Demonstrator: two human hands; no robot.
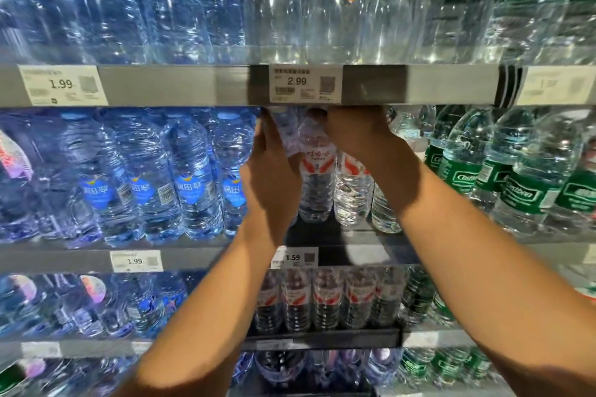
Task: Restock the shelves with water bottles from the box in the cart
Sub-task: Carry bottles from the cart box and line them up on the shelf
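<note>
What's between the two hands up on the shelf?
In the head view, a red-labelled water bottle stands between the left hand and the right hand.

Red-labelled water bottles (317, 177) upright on shelf (354, 235), perhaps three visible.

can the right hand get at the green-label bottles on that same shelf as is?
Probably yes: the right hand is up among the red-label bottles, and the green-label bottles stand just beside, front row open.

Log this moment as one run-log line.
left hand: holds bottle | right hand: on red-label bottle top | middle shelf | placing
</note>
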